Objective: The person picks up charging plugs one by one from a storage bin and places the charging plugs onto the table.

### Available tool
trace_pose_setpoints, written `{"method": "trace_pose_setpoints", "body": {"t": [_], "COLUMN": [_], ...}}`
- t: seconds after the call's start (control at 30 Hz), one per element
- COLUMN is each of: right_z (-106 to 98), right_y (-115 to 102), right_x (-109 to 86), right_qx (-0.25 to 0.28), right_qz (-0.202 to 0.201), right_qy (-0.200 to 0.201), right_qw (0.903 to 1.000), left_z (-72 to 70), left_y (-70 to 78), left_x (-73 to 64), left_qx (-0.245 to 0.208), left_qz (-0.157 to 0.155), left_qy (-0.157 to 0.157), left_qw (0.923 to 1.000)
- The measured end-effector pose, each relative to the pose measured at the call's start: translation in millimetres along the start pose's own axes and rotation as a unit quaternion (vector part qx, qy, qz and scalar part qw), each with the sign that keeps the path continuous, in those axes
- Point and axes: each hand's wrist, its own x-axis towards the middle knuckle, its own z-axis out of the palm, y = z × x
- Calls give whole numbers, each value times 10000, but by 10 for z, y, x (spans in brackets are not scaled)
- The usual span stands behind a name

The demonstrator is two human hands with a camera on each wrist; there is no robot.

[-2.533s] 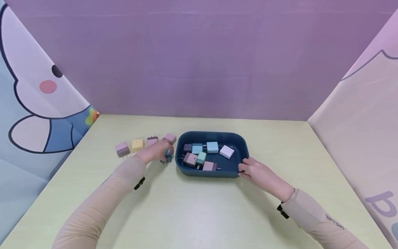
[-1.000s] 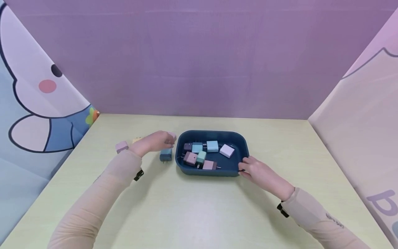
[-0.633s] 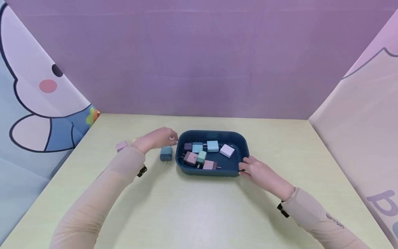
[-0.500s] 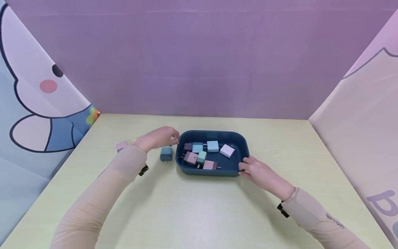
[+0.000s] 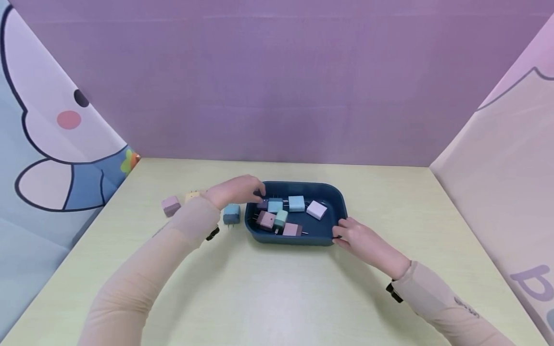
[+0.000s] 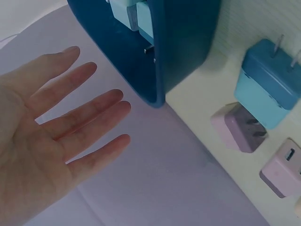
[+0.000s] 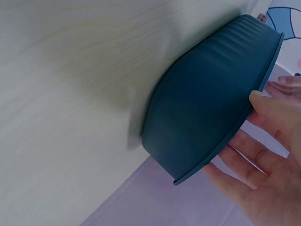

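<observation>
Fingers extended and holding nothing, my left hand (image 5: 242, 190) is over the left end of a dark blue plastic bin (image 5: 320, 228). In the left wrist view its fingertips spread beside the bin's rim (image 6: 160, 89). My right hand (image 5: 361, 240) pinches the bin's near right corner, thumb outside and fingers across the rim, as the right wrist view shows. Inside lie several USB charger plugs, among them a light blue one (image 5: 296, 203), a white one (image 5: 316, 210) and a mint one (image 5: 280, 219). A two-tone blue charger (image 5: 231, 214) stands on the table left of the bin.
A mauve charger (image 5: 170, 206) and a yellow one (image 5: 192, 195) lie farther left on the table. Two pinkish chargers, one mauve (image 6: 240, 127) and one pink (image 6: 284, 167), show in the left wrist view, hidden behind my forearm from the head. A purple backdrop (image 5: 277, 86) rises behind.
My left hand has left the blue charger, gone up past the pink charger and moved right over the bin's left end. The blue charger stays on the table. My right hand keeps its hold.
</observation>
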Motion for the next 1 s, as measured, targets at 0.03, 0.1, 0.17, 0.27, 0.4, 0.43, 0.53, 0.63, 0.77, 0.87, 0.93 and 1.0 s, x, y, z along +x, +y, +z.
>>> {"method": "trace_pose_setpoints", "body": {"t": [0.03, 0.1, 0.17, 0.27, 0.4, 0.43, 0.53, 0.63, 0.77, 0.87, 0.93, 1.0], "right_z": [-1, -1, -2, -6, -7, -8, -6, -9, -7, -6, -5, -4], "right_y": [-1, -2, -4, -8, -7, -8, -3, -1, 2, 5, 4, 5], "right_x": [1, 2, 4, 5, 3, 4, 4, 3, 4, 2, 0, -2], "right_qx": [0, 0, -1, 20, 47, 49, 30, 13, 26, 32, 25, 13], "right_qz": [-1, 14, 25, 2, -54, -66, -74, -69, -51, -55, -61, -72], "right_qy": [-3, -28, -46, -34, 15, 27, 54, 67, 21, -2, 26, 56], "right_qw": [10000, 10000, 10000, 10000, 10000, 10000, 10000, 10000, 10000, 10000, 10000, 10000], "left_z": [3, 3, 3, 8, 22, 25, 31, 30, 36, 48, 59, 75], "left_y": [13, 40, 70, 113, 166, 180, 231, 289, 363, 410, 436, 451], "left_x": [12, 33, 54, 94, 151, 166, 203, 220, 219, 228, 244, 270], "left_qx": [27, 12, -11, 37, 160, 198, 304, 392, 501, 549, 551, 601], "left_qz": [1, -33, -84, -112, -122, -118, -86, -46, -22, 27, 25, 46], "left_qy": [-26, -78, -135, -211, -298, -320, -394, -485, -599, -657, -696, -734], "left_qw": [10000, 10000, 9999, 9997, 9994, 9992, 9987, 9980, 9969, 9963, 9960, 9955]}}
